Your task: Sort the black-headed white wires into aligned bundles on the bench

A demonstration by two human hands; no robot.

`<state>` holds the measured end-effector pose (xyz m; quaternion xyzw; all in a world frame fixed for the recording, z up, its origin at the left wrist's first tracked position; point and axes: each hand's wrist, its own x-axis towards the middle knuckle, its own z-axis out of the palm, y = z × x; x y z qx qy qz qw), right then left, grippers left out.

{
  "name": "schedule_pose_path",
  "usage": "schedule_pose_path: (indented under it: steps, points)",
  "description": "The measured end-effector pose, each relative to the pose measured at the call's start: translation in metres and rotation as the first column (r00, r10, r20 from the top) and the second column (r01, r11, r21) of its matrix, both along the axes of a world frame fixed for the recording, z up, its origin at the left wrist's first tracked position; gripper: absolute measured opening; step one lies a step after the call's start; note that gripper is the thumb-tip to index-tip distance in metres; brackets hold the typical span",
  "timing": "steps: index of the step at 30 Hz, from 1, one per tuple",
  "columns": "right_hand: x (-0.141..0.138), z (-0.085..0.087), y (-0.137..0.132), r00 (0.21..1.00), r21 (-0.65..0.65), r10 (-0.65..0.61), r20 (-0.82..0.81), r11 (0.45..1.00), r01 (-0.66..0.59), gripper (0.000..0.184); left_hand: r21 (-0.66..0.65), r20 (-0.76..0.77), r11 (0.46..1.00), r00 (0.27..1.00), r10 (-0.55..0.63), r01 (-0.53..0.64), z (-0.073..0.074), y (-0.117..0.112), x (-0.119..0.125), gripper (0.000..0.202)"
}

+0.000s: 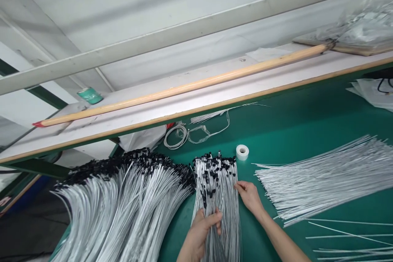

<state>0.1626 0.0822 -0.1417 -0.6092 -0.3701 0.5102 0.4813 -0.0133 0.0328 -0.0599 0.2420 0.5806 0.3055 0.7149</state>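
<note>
My left hand point(203, 229) is wrapped round a bunch of thin grey-white cables point(211, 208) with small black connectors at their upper ends. This bunch lies over a wider layer of the same cables point(231, 217) on the table. At the layer's right edge, my right hand point(250, 196) has its thumb and fingers pinched together, touching the outer cables; what lies between the fingertips is too small to make out. A much larger pile of black-ended cables point(132, 204) spreads to the left of my left hand.
A roll of white tape point(242, 152) stands behind the cables on the green table point(254, 131). Loose cable lengths point(325, 180) lie at right. Coiled cables point(176, 137) sit under the shelf point(208, 90), which carries a wooden pole point(184, 89) and a green can point(90, 95).
</note>
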Motion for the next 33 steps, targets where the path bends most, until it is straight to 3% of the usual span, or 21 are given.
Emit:
schedule_pose_path:
  steps: [6,11,15,17,19,21,23,27,33]
  points:
    - [-0.005,0.014,-0.005,0.997,-0.003,0.006,-0.075,1.000,-0.007,0.033,0.006,0.003,1.000,1.000,0.017,-0.017,0.000,0.000,-0.001,0.035]
    - [-0.020,0.049,-0.011,0.976,0.016,0.087,-0.201,0.996,-0.086,0.039,0.039,-0.040,0.999,0.999,0.006,-0.005,-0.003,0.002,0.000,0.035]
    - [-0.039,0.071,-0.015,0.944,0.094,0.229,-0.237,0.973,-0.212,0.037,0.064,-0.047,0.998,0.999,-0.009,0.012,-0.005,0.004,0.003,0.041]
    - [-0.042,0.065,-0.012,0.955,0.099,0.232,-0.182,0.971,-0.217,0.037,0.069,-0.064,0.997,0.998,-0.020,0.025,-0.003,0.004,0.003,0.037]
    - [-0.039,0.048,-0.006,0.995,0.061,0.099,-0.013,0.993,-0.098,0.037,0.054,-0.087,0.998,0.996,-0.007,0.012,-0.001,0.005,0.002,0.033]
    - [-0.032,0.026,0.002,0.981,0.019,-0.052,0.189,0.999,0.049,0.030,0.029,-0.105,1.000,0.994,0.009,-0.006,0.001,0.005,0.000,0.031]
    - [-0.027,0.006,0.008,0.962,-0.009,-0.090,0.257,0.995,0.095,0.024,0.017,-0.104,1.000,0.994,0.017,-0.016,0.001,0.005,-0.002,0.030]
    - [-0.021,-0.014,0.012,0.975,-0.037,-0.030,0.219,0.999,0.039,0.027,0.029,-0.098,1.000,0.995,-0.005,0.008,-0.002,0.005,-0.003,0.031]
    - [-0.010,-0.016,0.003,0.998,-0.072,0.049,0.030,0.996,-0.046,0.035,0.015,-0.096,1.000,0.995,-0.010,0.012,0.000,0.006,-0.003,0.029]
